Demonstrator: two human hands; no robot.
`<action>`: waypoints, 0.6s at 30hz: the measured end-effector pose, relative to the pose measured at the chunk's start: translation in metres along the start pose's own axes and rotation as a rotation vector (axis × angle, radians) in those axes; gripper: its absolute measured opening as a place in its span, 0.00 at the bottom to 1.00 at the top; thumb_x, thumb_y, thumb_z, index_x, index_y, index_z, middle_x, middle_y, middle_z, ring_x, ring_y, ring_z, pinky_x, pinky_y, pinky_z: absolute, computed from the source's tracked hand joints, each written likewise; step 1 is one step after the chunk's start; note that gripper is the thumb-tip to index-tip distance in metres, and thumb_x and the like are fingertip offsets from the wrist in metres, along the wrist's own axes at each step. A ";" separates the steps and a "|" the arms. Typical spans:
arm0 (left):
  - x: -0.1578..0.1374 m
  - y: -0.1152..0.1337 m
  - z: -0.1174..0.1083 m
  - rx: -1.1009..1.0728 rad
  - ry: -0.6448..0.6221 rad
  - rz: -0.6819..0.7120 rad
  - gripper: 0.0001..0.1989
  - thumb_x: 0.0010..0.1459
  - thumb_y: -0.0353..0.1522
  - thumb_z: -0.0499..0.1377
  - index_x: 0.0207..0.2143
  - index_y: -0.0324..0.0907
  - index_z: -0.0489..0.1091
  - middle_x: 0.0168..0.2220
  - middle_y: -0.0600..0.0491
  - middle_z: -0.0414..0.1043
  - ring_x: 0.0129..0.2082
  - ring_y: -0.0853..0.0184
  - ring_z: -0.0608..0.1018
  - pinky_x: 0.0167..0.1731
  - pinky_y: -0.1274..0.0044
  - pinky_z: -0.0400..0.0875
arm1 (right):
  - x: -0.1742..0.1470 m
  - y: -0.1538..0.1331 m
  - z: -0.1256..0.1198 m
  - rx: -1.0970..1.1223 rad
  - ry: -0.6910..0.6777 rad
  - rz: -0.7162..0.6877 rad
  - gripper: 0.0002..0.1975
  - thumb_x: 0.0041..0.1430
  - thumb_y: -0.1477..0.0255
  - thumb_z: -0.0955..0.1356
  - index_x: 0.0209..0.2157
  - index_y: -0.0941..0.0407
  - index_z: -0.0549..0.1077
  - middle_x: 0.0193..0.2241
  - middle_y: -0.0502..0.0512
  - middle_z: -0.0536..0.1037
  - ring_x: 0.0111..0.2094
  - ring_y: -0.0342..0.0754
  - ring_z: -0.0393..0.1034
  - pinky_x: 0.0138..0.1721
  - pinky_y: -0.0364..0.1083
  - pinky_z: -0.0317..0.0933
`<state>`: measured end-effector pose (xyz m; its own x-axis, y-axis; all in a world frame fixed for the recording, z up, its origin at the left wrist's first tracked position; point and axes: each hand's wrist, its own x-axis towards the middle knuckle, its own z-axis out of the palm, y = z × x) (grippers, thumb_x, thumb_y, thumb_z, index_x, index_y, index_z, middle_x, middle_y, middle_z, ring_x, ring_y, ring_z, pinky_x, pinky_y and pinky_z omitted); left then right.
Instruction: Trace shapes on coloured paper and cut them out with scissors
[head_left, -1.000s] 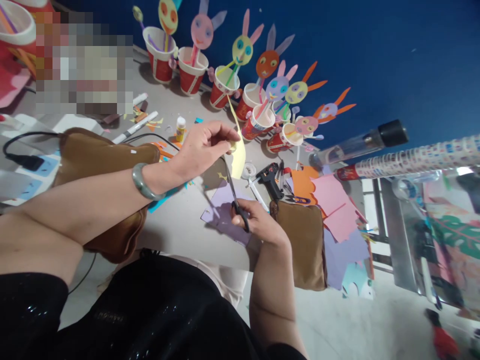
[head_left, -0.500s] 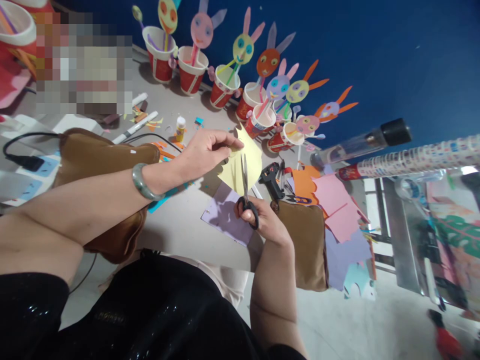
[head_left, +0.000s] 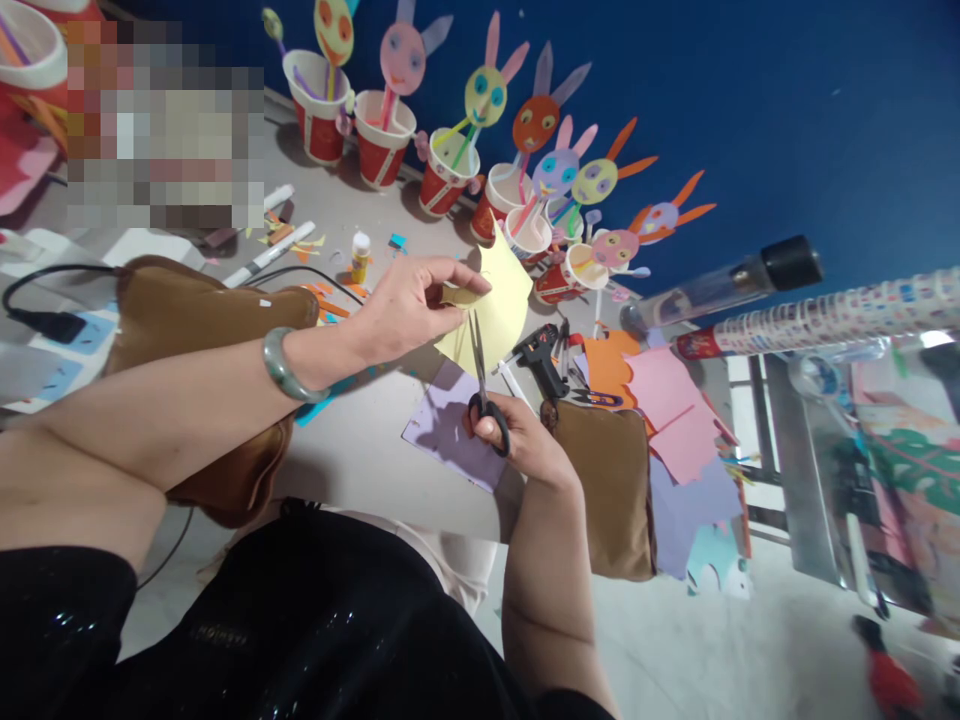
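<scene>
A pale yellow sheet of paper [head_left: 504, 298] with uneven cut edges is held up over the table by my left hand [head_left: 420, 300], its fingers pinched on the paper's left side. My right hand [head_left: 517, 435] has its fingers through the black handles of a pair of scissors [head_left: 480, 365]. The blades point up and away from me, slightly apart, against the yellow paper just right of my left fingertips. Beneath them a purple sheet of paper [head_left: 454, 425] lies on the table, partly in shadow.
Several red-and-white paper cups [head_left: 450, 180] with paper rabbit faces on straws line the blue wall. A black glue gun [head_left: 544, 360] lies right of the paper. Brown cushions [head_left: 604, 490] flank my arms. Pink paper [head_left: 671, 410], a glue bottle [head_left: 361, 258] and scraps lie around.
The yellow paper has turned and shifted slightly up and right in my left hand. The scissors have moved a little left and tilted left, closer to my left fingers.
</scene>
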<state>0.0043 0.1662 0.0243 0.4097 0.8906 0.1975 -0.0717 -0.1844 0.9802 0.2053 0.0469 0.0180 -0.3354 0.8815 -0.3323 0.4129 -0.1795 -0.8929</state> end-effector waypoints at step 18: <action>-0.004 -0.009 0.000 0.168 0.023 0.309 0.17 0.52 0.20 0.60 0.42 0.41 0.80 0.44 0.50 0.83 0.42 0.68 0.82 0.44 0.76 0.77 | -0.001 0.008 0.002 0.156 -0.056 -0.095 0.33 0.56 0.37 0.68 0.25 0.56 0.68 0.21 0.49 0.68 0.25 0.43 0.61 0.27 0.44 0.51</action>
<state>0.0032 0.1640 0.0146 0.3711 0.7909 0.4865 -0.0375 -0.5108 0.8589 0.2075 0.0436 0.0105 -0.4155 0.8727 -0.2565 0.2423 -0.1656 -0.9560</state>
